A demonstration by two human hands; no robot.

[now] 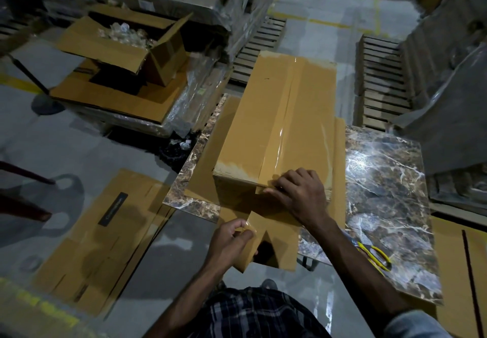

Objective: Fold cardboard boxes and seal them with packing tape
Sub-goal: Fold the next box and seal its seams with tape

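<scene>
Head view: the marble-patterned bench (390, 179) carries a long cardboard box (263, 127), which lies lengthwise from near to far. A strip of packing tape (279, 132) runs along its top seam. Flattened cardboard (100, 232) lies on the floor at near left. The right hand (297, 192) presses bent fingers on the tape at the box's near edge and grasps nothing. The left hand (232, 240) grips the tape just near of the box. Yellow-handled scissors (374, 256) rest on the bench, near right.
</scene>
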